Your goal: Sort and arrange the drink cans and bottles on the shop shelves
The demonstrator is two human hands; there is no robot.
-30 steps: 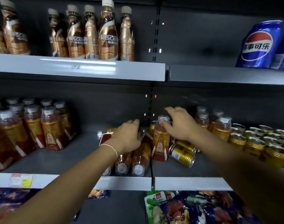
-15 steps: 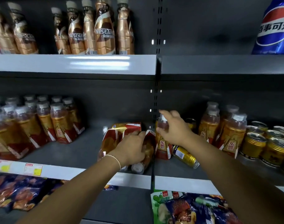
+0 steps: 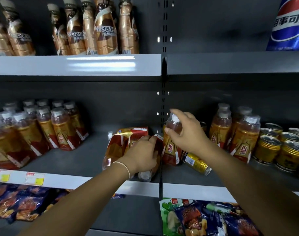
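Amber upright bottle (image 3: 171, 149) still pinched by right hand (image 3: 187, 133), left hand (image 3: 143, 154) gripping fallen bottles (image 3: 121, 142), now tipped up

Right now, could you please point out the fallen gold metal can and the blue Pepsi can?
Fallen gold metal can (image 3: 197, 162): head view, on its side wall.
Blue Pepsi can (image 3: 289, 28): head view, on its printed logo.
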